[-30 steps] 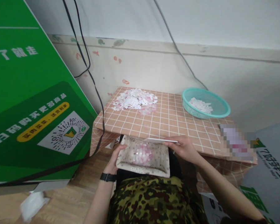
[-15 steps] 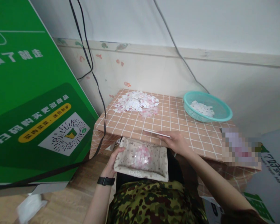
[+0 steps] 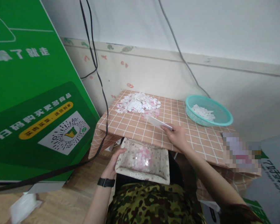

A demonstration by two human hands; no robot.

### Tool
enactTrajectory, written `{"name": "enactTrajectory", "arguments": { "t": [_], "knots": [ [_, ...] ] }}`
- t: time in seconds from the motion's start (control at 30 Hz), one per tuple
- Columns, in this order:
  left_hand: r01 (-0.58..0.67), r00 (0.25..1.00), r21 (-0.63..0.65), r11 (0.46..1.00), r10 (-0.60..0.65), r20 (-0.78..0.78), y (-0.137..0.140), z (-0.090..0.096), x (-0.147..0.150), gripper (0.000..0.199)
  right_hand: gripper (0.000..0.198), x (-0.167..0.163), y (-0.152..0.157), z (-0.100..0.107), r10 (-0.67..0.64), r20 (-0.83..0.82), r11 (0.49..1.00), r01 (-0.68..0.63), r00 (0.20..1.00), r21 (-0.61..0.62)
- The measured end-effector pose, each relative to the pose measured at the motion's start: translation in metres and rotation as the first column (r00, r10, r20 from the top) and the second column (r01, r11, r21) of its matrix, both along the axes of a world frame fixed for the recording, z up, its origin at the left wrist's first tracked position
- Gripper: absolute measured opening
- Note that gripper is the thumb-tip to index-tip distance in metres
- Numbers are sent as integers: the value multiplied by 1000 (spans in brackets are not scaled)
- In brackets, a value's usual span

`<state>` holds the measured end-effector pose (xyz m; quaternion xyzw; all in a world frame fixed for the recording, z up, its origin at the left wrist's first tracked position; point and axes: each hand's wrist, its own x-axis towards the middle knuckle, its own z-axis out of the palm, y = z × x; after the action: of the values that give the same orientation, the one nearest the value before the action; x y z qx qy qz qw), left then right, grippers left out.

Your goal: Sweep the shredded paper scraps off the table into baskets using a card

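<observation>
My left hand (image 3: pixel 116 160) grips the left rim of a speckled rectangular tray (image 3: pixel 162 174), held at my lap below the table edge. Inside the tray lies a small heap of pink and clear flat pieces (image 3: pixel 142 158). Over the table, my right hand (image 3: pixel 176 135) pinches a thin, flat white card-like piece (image 3: pixel 160 123). Its far end is by the pinkish pieces (image 3: pixel 151 113) in front of a pile of white and pink flakes (image 3: pixel 137 102). Whether the card touches the cloth I cannot tell.
A brown checked cloth (image 3: pixel 130 124) covers the table. At its right side stands a turquoise basket (image 3: pixel 225 119) with white pieces (image 3: pixel 203 112). A green printed panel (image 3: pixel 37 93) rises at left, with a black cable (image 3: pixel 105 102) hanging before it. A grey box (image 3: pixel 270 158) stands at right.
My right hand has moved the white card forward from the table's front edge toward the pile, and its flat face now shows more. My left hand still holds the tray at my lap.
</observation>
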<state>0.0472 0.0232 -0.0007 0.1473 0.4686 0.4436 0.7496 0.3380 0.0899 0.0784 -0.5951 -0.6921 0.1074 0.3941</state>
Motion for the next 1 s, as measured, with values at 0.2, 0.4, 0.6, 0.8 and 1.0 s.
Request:
{"name": "enactTrajectory", "arguments": {
  "t": [0.2, 0.4, 0.6, 0.8, 1.0],
  "knots": [
    [-2, 1000, 16, 1000, 2, 12, 0, -3, -1, 38, 38, -9, 28, -5, -6, 35, 999, 5, 999, 31],
    [-27, 999, -6, 1000, 27, -21, 0, 5, 1, 37, 40, -13, 44, -8, 35, -1, 999, -35, 999, -9],
    [-32, 999, -7, 999, 32, -34, -1, 8, 3, 51, 38, -5, 47, 5, 102, -88, 994, -105, 991, -31],
    [15, 1000, -15, 1000, -15, -17, -2, 5, 2, 36, 31, -20, 79, 18, 246, -3, 969, -246, 969, 7],
    [21, 1000, -18, 1000, -22, -19, -2, 5, 2, 22, 25, -22, 88, 41, 351, 188, 936, -340, 918, -87]
  ]
}}
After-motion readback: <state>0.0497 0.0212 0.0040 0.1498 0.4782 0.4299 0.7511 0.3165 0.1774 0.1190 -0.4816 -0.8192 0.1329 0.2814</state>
